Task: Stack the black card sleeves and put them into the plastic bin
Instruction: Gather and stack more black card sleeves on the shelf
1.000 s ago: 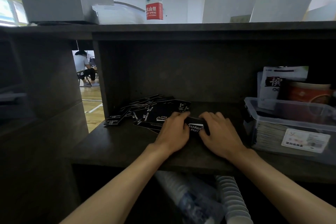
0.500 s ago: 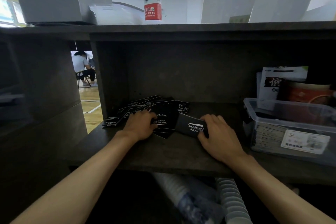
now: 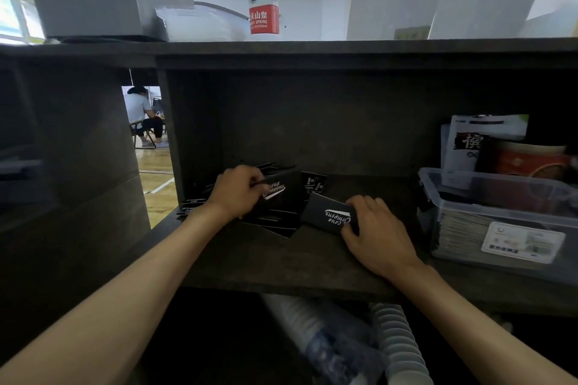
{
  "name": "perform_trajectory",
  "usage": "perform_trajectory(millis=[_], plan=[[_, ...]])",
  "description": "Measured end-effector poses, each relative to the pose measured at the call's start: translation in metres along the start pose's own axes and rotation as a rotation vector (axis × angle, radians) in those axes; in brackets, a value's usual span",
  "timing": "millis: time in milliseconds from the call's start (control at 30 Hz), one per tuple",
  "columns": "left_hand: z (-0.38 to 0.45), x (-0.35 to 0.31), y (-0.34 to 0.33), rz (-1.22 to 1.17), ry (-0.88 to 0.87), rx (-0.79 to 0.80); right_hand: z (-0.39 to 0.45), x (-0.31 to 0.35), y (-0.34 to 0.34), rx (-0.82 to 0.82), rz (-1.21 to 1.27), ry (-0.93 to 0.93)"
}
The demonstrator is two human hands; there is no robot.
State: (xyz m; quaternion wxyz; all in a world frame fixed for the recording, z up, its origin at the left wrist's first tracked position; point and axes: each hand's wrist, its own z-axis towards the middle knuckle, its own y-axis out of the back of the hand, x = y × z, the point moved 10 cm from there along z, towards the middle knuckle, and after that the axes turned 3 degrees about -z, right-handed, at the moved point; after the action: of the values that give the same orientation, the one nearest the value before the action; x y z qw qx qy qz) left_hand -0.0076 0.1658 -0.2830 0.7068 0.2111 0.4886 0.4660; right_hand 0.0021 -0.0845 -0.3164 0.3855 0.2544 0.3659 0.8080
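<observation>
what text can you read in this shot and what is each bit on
"SPRING", under Chinese characters: red label of the water bottle.
"Campans", roughly, upside-down script: black sleeve stack under the right hand.
White script, blurred: sleeve pinched by the left hand.
Plastic bin sticker: too small.

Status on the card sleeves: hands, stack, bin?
Left hand pinching a sleeve off the loose pile. Right hand holding the stack on the shelf. Bin open, right of the stack, path unobstructed.

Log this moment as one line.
left hand: lifting black sleeve | right hand: holding stack | plastic bin: waiting right
</observation>
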Motion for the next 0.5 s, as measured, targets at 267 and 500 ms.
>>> perform_trajectory(millis=[267, 500], plan=[[-0.01, 0.032, -0.005, -0.03, 0.207, 0.048, -0.002, 0.002, 0.005, -0.003, -0.003, -0.001], [-0.02, 0.015, 0.008, -0.585, 0.17, -0.127, -0.001, 0.0, 0.002, -0.008, -0.019, 0.002]])
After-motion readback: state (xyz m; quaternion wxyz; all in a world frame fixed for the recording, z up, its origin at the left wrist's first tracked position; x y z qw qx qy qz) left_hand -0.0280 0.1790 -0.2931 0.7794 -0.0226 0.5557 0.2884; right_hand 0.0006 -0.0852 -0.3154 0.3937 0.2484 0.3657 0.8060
